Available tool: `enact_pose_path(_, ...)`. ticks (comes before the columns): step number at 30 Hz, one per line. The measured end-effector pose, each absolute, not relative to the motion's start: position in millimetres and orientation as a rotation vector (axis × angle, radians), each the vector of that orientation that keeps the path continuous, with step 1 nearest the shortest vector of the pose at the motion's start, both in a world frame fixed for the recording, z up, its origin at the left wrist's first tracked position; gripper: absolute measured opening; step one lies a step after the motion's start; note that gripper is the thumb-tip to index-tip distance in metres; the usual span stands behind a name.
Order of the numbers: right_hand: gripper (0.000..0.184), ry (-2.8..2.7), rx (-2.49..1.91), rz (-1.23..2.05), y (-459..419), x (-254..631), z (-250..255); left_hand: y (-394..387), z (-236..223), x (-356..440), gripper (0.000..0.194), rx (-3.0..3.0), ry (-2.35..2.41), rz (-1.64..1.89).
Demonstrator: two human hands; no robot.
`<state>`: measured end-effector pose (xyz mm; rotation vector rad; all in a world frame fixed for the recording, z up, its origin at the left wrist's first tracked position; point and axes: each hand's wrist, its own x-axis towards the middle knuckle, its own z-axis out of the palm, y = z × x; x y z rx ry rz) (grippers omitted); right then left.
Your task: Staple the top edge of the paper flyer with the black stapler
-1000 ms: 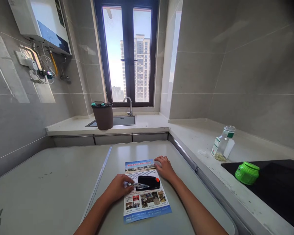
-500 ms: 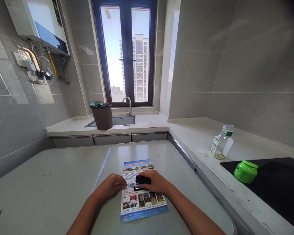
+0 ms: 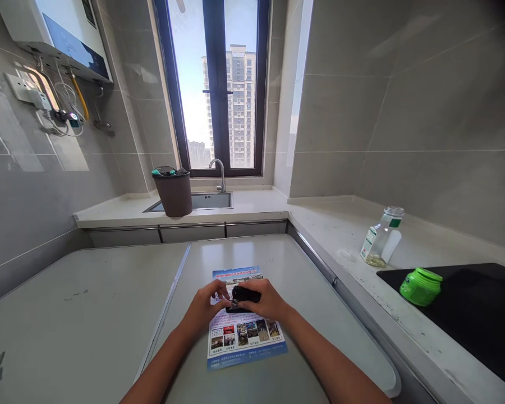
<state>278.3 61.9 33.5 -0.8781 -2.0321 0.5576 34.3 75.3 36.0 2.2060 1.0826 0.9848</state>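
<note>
A small black stapler (image 3: 246,294) is held over a printed leaflet (image 3: 246,359). My right hand (image 3: 270,300) is closed round its right side, fingers on the upper arm and thumb below. The stapler's jaw looks parted, and a bit of shiny metal shows at its left end. My left hand (image 3: 208,306) reaches that end with thumb and forefinger pinched on it, the other fingers curled above. The fingertips hide the exact point of contact. The leaflet lies flat on the table, blue at its top and bottom edges with rows of small photos; my hands cover its middle.
A pale tabletop (image 3: 109,314) carries the leaflet. On the right counter stand a clear glass jar (image 3: 379,241) and a tilted green jar (image 3: 421,287) by a black cooktop (image 3: 480,320). A brown bin (image 3: 173,195) stands at the sink (image 3: 212,201) behind.
My left hand has moved right and slightly up, closer to the stapler. The metal strip that stretched left from the stapler no longer shows. The view has tilted slightly.
</note>
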Motion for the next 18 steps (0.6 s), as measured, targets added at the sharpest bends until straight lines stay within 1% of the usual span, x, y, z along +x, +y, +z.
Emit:
enact_pose_path(1,0.042,-1.991,-0.944,0.547,66.0,282.5,32.9,80.4,33.2,32.1,0.008,2.216,1.148,1.013)
enact_pose_path(4,0.040,-1.858,-1.178,0.416,80.4,301.6,30.6,98.3,17.5,24.2,0.027,2.274,1.423,1.011)
enact_pose_path(6,0.036,-1.804,-1.338,0.275,89.3,317.8,28.6,107.9,4.7,19.5,0.043,2.343,1.613,0.847)
enact_pose_path(8,0.033,-1.778,-1.490,0.142,96.4,334.5,26.1,112.8,-4.9,16.4,0.053,2.396,1.718,0.633)
enact_pose_path(10,0.033,-1.775,-1.622,0.061,101.6,348.9,23.1,113.2,-9.0,14.8,0.056,2.419,1.730,0.470)
enact_pose_path(12,0.034,-1.775,-1.715,0.039,105.4,359.0,20.1,111.2,-8.5,13.8,0.057,2.423,1.700,0.402)
enact_pose_path(18,0.040,-1.811,-1.746,0.099,111.5,362.0,15.7,111.1,-9.3,8.9,0.051,2.437,1.602,0.454)
